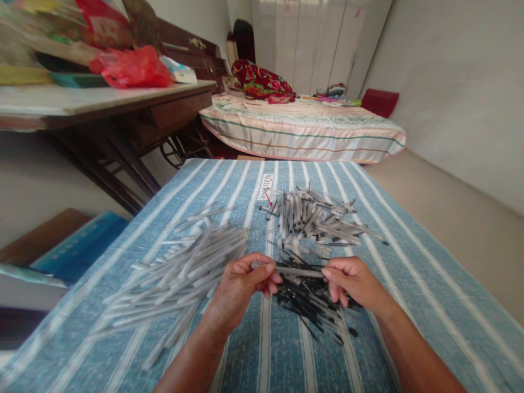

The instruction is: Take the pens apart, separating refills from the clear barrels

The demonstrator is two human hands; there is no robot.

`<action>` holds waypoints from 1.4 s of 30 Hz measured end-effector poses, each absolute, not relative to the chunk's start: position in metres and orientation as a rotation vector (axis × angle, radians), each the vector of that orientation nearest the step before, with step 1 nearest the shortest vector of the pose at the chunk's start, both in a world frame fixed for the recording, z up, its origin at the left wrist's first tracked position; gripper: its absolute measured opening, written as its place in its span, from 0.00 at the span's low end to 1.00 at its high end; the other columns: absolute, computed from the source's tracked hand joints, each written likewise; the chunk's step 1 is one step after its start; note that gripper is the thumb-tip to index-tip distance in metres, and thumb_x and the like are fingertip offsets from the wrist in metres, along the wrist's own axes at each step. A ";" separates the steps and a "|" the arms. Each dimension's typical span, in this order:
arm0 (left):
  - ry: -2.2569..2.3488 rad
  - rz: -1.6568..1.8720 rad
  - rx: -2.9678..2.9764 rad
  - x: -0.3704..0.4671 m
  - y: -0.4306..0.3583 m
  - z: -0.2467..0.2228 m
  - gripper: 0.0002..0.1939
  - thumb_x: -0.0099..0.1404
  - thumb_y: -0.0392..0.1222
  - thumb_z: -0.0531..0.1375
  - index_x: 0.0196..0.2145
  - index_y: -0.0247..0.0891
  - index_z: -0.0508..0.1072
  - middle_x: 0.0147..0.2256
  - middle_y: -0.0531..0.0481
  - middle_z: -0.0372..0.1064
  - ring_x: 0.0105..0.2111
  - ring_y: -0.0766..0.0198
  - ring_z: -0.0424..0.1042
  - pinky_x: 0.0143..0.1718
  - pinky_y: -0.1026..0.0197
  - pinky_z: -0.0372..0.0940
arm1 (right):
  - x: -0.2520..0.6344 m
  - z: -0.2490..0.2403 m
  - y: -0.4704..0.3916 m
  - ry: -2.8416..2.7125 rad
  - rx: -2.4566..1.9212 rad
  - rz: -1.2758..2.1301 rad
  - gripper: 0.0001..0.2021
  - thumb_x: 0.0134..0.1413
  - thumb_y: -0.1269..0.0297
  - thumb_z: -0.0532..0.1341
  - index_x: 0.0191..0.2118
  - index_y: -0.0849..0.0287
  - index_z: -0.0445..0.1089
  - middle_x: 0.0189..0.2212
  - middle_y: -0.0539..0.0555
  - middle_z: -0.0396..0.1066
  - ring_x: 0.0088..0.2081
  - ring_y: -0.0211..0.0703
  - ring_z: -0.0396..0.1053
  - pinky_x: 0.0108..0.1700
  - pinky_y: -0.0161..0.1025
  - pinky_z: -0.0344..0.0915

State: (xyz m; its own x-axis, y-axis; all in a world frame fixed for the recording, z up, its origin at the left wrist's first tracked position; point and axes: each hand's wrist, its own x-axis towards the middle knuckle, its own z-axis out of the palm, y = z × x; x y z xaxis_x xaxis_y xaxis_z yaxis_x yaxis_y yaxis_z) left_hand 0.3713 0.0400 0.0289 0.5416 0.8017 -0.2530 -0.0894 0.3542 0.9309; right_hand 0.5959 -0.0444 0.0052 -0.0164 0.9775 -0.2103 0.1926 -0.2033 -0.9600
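Between my hands a slim translucent grey pen (301,271) is stretched level. My left hand (248,278) pinches its left end, and my right hand (352,281) pinches the right end with thumb and fingers. Right below lies a heap of thin black pen parts (305,303), partly covered by the held pen and my right fingers. Left of my left hand spreads a large pile of grey pen barrels (180,278). Farther back, a third pile of clear pen pieces with black ends (303,215) is scattered; their exact make is too small to tell.
A blue and white striped cloth (409,305) covers the table. Beyond it stands a bed (303,128) with a red floral blanket (264,79). At the left, a side table (123,101) carries a red plastic bag (133,68). A blue box (82,245) sits low beside the table.
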 end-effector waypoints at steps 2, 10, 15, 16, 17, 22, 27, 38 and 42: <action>0.819 0.673 1.048 0.372 0.040 0.030 0.09 0.55 0.41 0.62 0.29 0.32 0.68 0.23 0.46 0.73 0.19 0.68 0.68 0.20 0.67 0.60 | 0.596 0.003 -0.044 -1.216 -1.430 1.354 0.16 0.52 0.52 0.56 0.25 0.61 0.63 0.15 0.49 0.70 0.11 0.31 0.62 0.14 0.26 0.50; 0.872 0.716 0.946 0.375 0.040 0.032 0.12 0.50 0.42 0.64 0.29 0.32 0.67 0.22 0.47 0.72 0.18 0.67 0.67 0.18 0.66 0.60 | 0.594 -0.002 -0.039 -1.127 -1.318 1.343 0.11 0.48 0.59 0.62 0.31 0.62 0.63 0.23 0.52 0.74 0.19 0.36 0.71 0.15 0.25 0.52; 0.857 0.714 0.934 0.375 0.040 0.031 0.11 0.51 0.41 0.64 0.29 0.33 0.67 0.22 0.46 0.73 0.18 0.66 0.68 0.18 0.66 0.61 | 0.592 -0.001 -0.039 -1.107 -1.343 1.337 0.15 0.50 0.53 0.59 0.29 0.62 0.63 0.20 0.52 0.72 0.15 0.35 0.68 0.13 0.25 0.49; 0.855 0.714 0.934 0.376 0.040 0.030 0.11 0.51 0.41 0.64 0.29 0.33 0.67 0.22 0.46 0.73 0.18 0.66 0.68 0.18 0.66 0.61 | 0.591 -0.001 -0.039 -1.113 -1.345 1.332 0.17 0.52 0.51 0.56 0.26 0.62 0.63 0.18 0.52 0.72 0.14 0.34 0.68 0.13 0.25 0.49; 0.853 0.712 0.937 0.376 0.040 0.030 0.11 0.51 0.40 0.64 0.29 0.32 0.67 0.22 0.46 0.73 0.18 0.66 0.68 0.18 0.66 0.61 | 0.590 -0.001 -0.039 -1.120 -1.345 1.327 0.18 0.53 0.51 0.55 0.23 0.62 0.62 0.18 0.52 0.71 0.14 0.34 0.67 0.13 0.25 0.49; 0.852 0.719 0.945 0.376 0.040 0.028 0.10 0.51 0.40 0.63 0.29 0.32 0.67 0.22 0.46 0.73 0.18 0.66 0.68 0.19 0.66 0.62 | 0.589 -0.003 -0.040 -1.111 -1.321 1.325 0.14 0.50 0.54 0.59 0.30 0.61 0.62 0.22 0.51 0.72 0.17 0.36 0.70 0.14 0.25 0.52; 0.861 0.736 0.950 0.375 0.040 0.028 0.11 0.51 0.40 0.63 0.29 0.32 0.67 0.22 0.46 0.73 0.18 0.66 0.68 0.19 0.66 0.61 | 0.589 -0.006 -0.040 -1.161 -1.398 1.327 0.17 0.55 0.52 0.53 0.28 0.63 0.63 0.19 0.51 0.71 0.13 0.33 0.66 0.13 0.25 0.49; 0.861 0.721 0.945 0.376 0.041 0.026 0.11 0.51 0.41 0.64 0.29 0.32 0.67 0.22 0.46 0.73 0.18 0.66 0.68 0.19 0.66 0.61 | 0.592 -0.007 -0.039 -1.167 -1.422 1.291 0.17 0.55 0.53 0.54 0.27 0.62 0.62 0.16 0.49 0.69 0.10 0.30 0.63 0.12 0.24 0.46; 0.875 0.718 0.940 0.377 0.041 0.026 0.11 0.51 0.40 0.64 0.29 0.32 0.68 0.22 0.46 0.73 0.18 0.66 0.68 0.19 0.66 0.62 | 0.593 -0.006 -0.039 -1.149 -1.379 1.341 0.14 0.49 0.55 0.60 0.36 0.60 0.62 0.20 0.48 0.71 0.12 0.31 0.65 0.13 0.24 0.47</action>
State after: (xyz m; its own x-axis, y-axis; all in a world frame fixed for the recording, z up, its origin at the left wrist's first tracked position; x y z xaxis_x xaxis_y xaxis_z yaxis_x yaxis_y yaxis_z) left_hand 0.3765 0.0410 0.0264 0.4672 0.8275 -0.3113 -0.1432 0.4183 0.8970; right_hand 0.5929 -0.0389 -0.0063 -0.0069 0.9808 -0.1948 0.0423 -0.1943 -0.9800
